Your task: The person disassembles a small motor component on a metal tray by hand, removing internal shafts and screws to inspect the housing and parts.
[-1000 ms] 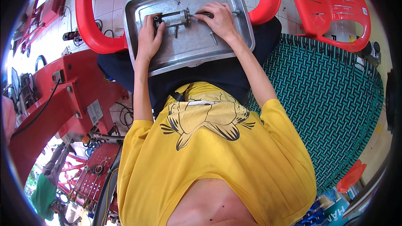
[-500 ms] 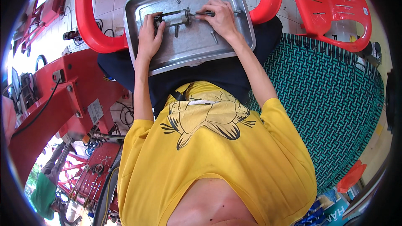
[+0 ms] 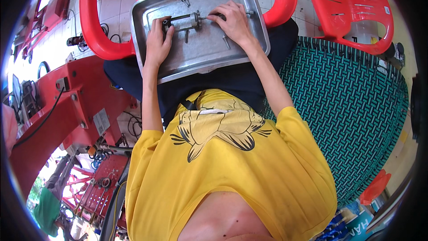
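Fingers [image 3: 157, 26] of the left hand [image 3: 156, 47]: bent around the left end of a metal assembly. Fingers of the right hand [image 3: 235, 23]: thumb and forefinger pinched on a thin rod [image 3: 203, 18] at the assembly's right end. Metal assembly [image 3: 195, 20]: one, dark bars and an upright plate, lying in the middle of the tray between both hands. Peg-like piece [image 3: 186, 36]: one, just below the assembly; whether attached, I could not tell. Bolt [image 3: 226, 42]: one, loose, below the right hand. Screws [image 3: 185, 1]: a small cluster, toward the far edge. Tray [image 3: 205, 72]: shallow, silver, rimmed, tilted slightly. Red armchair [image 3: 94, 27]: plastic, its arms flanking the tray. Woven seat [image 3: 341, 116]: green and black, at the person's right. Red machine frame [image 3: 58, 102]: at the left.
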